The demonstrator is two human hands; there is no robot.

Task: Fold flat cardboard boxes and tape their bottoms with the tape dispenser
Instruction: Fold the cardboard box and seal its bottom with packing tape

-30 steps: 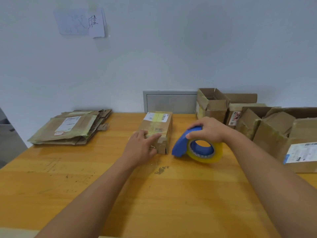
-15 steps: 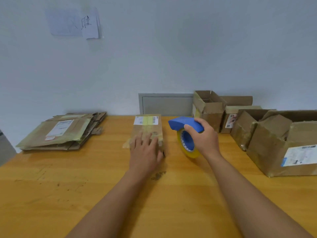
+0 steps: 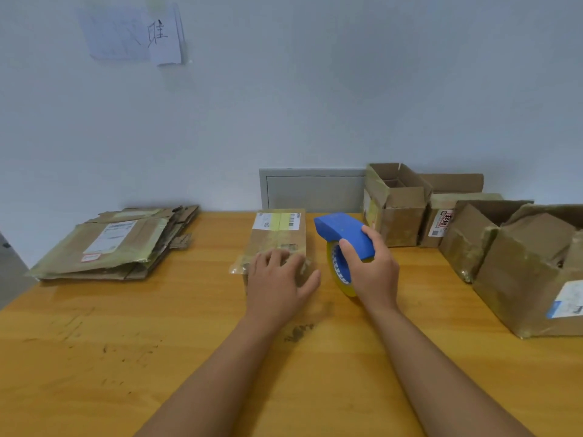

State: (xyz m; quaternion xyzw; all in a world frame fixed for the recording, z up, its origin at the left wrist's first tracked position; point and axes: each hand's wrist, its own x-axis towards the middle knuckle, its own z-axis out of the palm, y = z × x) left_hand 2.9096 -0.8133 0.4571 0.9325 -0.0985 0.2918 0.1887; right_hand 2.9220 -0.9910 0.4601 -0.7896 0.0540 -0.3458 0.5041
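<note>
- Tabletop (image 3: 126,357): yellow-orange wood, scuffed with dark marks near the middle, set against a pale wall.
- Folded boxes (image 3: 520,263): a cluster of worn brown cartons at the right rear, tops open, flaps creased, labels on some sides.
- Flat stack (image 3: 120,244): unfolded cardboard boxes piled at the left rear, yellowish tape and a white label on the top sheet.
- Small box (image 3: 279,234): brown carton, centre of the tabletop, long side running away from the person; yellowish tape along its top, white barcode labels at the far end, crumpled tape at the near left corner.
- Tape dispenser (image 3: 344,234): blue body over a yellowish roll, standing just right of the small box.
- Left hand (image 3: 277,285): fingers straight and spread, pressing flat on the box's near end.
- Right hand (image 3: 372,272): curled round the dispenser's blue body, grasping it.
</note>
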